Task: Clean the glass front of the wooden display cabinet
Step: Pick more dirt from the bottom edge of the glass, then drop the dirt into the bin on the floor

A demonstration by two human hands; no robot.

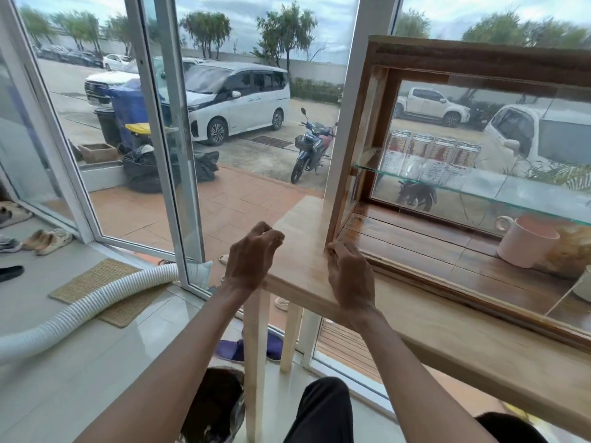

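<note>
Glass-fronted wooden display cabinet (374,129) sits on the pale wooden bench (300,270), long axis running right across frame; right hand (350,276) nearer, grip curled on its lower-left front corner, left hand (251,254) loosely curled, empty, no cloth visible.

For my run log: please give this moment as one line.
left hand: empty, above table | right hand: at wooden glass-front display cabinet corner | cloth: none visible
</note>
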